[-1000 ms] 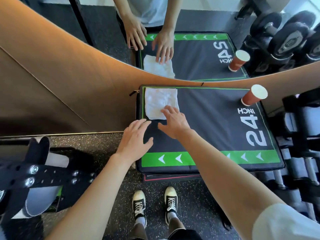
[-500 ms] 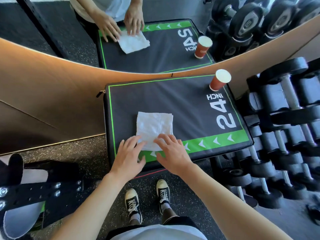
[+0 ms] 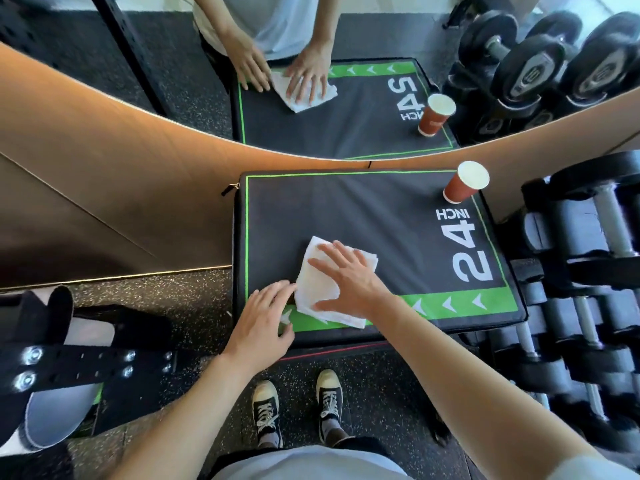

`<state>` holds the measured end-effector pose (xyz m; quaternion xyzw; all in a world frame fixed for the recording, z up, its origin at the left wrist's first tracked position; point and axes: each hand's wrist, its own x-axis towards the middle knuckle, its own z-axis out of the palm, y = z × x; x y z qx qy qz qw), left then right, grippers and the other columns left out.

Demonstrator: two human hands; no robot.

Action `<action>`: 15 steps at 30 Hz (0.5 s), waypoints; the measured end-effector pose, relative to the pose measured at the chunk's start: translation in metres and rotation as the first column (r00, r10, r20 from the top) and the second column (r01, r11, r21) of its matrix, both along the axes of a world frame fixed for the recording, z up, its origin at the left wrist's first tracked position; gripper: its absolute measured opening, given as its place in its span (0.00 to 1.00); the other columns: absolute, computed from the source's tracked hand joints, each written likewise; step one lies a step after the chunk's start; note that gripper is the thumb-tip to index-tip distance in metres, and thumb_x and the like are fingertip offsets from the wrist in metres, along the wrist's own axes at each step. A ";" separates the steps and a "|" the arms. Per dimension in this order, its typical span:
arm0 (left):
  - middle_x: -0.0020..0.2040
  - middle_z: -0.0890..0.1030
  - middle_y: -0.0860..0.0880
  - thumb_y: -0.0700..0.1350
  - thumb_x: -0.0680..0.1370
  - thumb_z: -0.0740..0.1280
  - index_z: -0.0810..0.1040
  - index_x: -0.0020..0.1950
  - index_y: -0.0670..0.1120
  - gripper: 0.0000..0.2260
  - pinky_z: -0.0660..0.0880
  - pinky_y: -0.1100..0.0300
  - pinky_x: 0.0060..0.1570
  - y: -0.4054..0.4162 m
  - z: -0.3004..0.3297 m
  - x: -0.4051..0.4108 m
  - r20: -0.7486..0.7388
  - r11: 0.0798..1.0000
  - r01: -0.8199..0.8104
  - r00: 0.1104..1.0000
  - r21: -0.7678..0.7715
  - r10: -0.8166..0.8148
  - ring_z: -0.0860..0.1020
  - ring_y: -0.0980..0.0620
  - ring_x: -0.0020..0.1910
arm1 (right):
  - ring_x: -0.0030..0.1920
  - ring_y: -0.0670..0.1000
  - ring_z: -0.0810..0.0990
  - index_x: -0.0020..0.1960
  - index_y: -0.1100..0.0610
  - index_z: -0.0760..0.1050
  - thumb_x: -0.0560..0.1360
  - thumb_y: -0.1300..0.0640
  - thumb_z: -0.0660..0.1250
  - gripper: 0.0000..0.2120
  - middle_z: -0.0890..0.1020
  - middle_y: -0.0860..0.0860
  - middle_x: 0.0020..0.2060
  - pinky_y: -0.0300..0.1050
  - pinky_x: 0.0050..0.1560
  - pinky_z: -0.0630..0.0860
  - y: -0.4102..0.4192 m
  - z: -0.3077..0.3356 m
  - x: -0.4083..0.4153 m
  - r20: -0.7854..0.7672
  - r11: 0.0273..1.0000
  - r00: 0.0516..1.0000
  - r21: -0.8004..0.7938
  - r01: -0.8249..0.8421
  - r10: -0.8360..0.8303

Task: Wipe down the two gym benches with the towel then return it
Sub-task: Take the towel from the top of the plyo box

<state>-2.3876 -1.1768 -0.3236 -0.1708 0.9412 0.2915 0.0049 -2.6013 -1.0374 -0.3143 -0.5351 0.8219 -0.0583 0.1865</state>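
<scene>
Right hand [image 3: 349, 282]: fingers spread and straight, palm laid flat on a folded white towel [image 3: 320, 289], pressing it down. Left hand [image 3: 263, 320]: fingers extended and relaxed, holding nothing, resting at the near-left edge of the pad with its fingertips just touching the towel's left border. Towel: lies on the near-left part of a black padded box [image 3: 363, 216], its near edge overlapping the green band printed with white arrowheads. Box top: black, thin green outline, white lettering "24 INCH" toward the right side; a zip pull shows at the far-left corner. Red paper cup [image 3: 462, 188]: upright on the far-right corner of the box, well apart from the towel. Dumbbell rack [image 3: 588, 271]: black dumbbells with grey handles, standing just beside the box on the right. Wall mirror [image 3: 346, 98]: above a tan panel behind the box, reflecting the hands, towel, cup and dumbbells. Floor [image 3: 173, 306]: dark speckled rubber. Black sneakers [image 3: 298, 407]: a pair with white laces and toe caps, planted in front of the box. Black metal frame [image 3: 69, 365] with bolts: low at the left; what it belongs to cannot be told.
</scene>
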 end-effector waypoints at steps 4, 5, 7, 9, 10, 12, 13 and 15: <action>0.80 0.63 0.56 0.44 0.77 0.69 0.57 0.82 0.54 0.36 0.54 0.47 0.83 0.005 0.004 0.006 0.005 0.998 -0.045 0.999 0.046 0.045 0.61 0.56 0.79 | 0.81 0.57 0.52 0.82 0.41 0.58 0.71 0.27 0.68 0.45 0.55 0.48 0.82 0.63 0.79 0.54 0.003 -0.010 -0.003 -0.032 1.000 0.999 -0.003 -0.025 0.025; 0.79 0.63 0.56 0.44 0.77 0.69 0.57 0.82 0.54 0.36 0.54 0.46 0.82 0.006 0.005 0.006 0.006 0.998 -0.049 0.999 0.046 0.049 0.61 0.56 0.79 | 0.81 0.58 0.55 0.81 0.41 0.59 0.72 0.27 0.67 0.44 0.57 0.48 0.82 0.64 0.78 0.57 0.006 -0.011 0.000 -0.046 1.000 0.999 -0.013 -0.006 0.005; 0.79 0.63 0.56 0.45 0.78 0.69 0.58 0.82 0.54 0.35 0.54 0.44 0.82 0.009 0.006 0.005 0.011 0.998 -0.055 0.998 0.043 0.054 0.61 0.56 0.79 | 0.79 0.58 0.57 0.81 0.41 0.58 0.72 0.25 0.61 0.42 0.58 0.47 0.81 0.63 0.76 0.60 0.014 -0.013 0.011 -0.075 0.995 0.992 -0.018 0.097 -0.098; 0.79 0.64 0.55 0.45 0.78 0.69 0.60 0.82 0.53 0.34 0.56 0.42 0.81 0.010 0.006 0.003 0.015 0.998 -0.050 0.999 0.028 0.049 0.61 0.55 0.79 | 0.78 0.57 0.58 0.81 0.42 0.58 0.72 0.24 0.55 0.42 0.59 0.48 0.81 0.61 0.75 0.62 0.024 -0.017 0.029 -0.108 0.964 0.958 -0.027 0.265 -0.266; 0.79 0.64 0.55 0.45 0.77 0.69 0.62 0.81 0.53 0.33 0.58 0.41 0.80 0.011 0.006 0.001 0.015 0.999 -0.041 0.999 0.019 0.041 0.62 0.54 0.79 | 0.78 0.57 0.59 0.81 0.43 0.58 0.73 0.24 0.54 0.41 0.59 0.49 0.81 0.61 0.73 0.64 0.028 -0.020 0.038 -0.121 0.939 0.931 -0.037 0.343 -0.345; 0.77 0.66 0.54 0.46 0.77 0.69 0.65 0.79 0.52 0.31 0.61 0.41 0.79 0.014 0.006 -0.003 0.012 1.000 -0.007 1.000 -0.003 0.007 0.63 0.52 0.78 | 0.76 0.58 0.60 0.80 0.45 0.59 0.74 0.25 0.55 0.41 0.59 0.51 0.81 0.61 0.68 0.68 0.034 -0.024 0.053 -0.151 0.897 0.885 -0.051 0.439 -0.441; 0.77 0.67 0.53 0.46 0.76 0.69 0.67 0.78 0.52 0.30 0.62 0.40 0.77 0.016 0.006 -0.005 0.015 1.000 0.013 1.000 -0.017 -0.012 0.64 0.52 0.77 | 0.76 0.58 0.60 0.80 0.46 0.59 0.74 0.25 0.55 0.41 0.59 0.51 0.80 0.62 0.66 0.69 0.036 -0.024 0.057 -0.166 0.889 0.874 -0.054 0.454 -0.456; 0.76 0.68 0.53 0.47 0.76 0.69 0.69 0.77 0.51 0.28 0.64 0.40 0.75 0.018 0.006 -0.010 0.033 0.999 0.043 0.999 -0.030 -0.042 0.65 0.50 0.77 | 0.78 0.58 0.58 0.80 0.46 0.57 0.73 0.23 0.55 0.43 0.56 0.51 0.81 0.64 0.69 0.66 0.039 -0.020 0.053 -0.157 0.899 0.885 -0.044 0.436 -0.438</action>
